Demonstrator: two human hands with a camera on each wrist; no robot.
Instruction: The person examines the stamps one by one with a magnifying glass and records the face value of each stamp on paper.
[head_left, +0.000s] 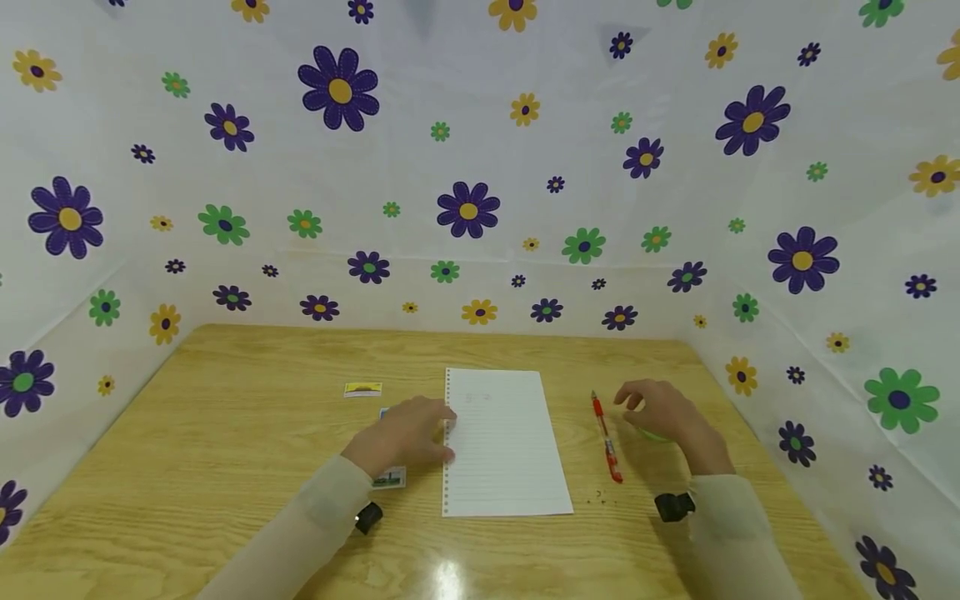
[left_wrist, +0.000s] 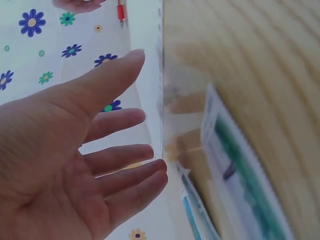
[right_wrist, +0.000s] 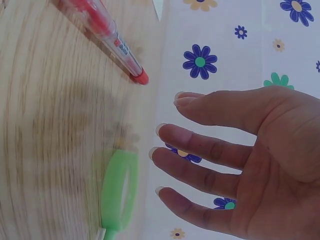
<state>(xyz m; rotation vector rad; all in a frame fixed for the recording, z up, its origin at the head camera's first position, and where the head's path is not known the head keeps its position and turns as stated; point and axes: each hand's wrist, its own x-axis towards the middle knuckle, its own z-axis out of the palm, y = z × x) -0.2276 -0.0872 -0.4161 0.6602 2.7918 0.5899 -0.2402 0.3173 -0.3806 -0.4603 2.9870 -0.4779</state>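
Your left hand [head_left: 401,435], fingers loosely extended and empty, has the paper [head_left: 506,446] just to its right, any contact hard to tell, while your right hand [head_left: 666,412], slightly bent, grips nothing, the pen [head_left: 607,440] leftward, seemingly placed for easy reach.

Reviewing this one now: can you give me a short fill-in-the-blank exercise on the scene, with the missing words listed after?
1. The coloured parts of the pen beside the paper are ____.
2. In the head view, the paper's hole-punched edge is on its ____ side.
3. The object near the right hand is ____ in colour.

Missing words: red; left; green
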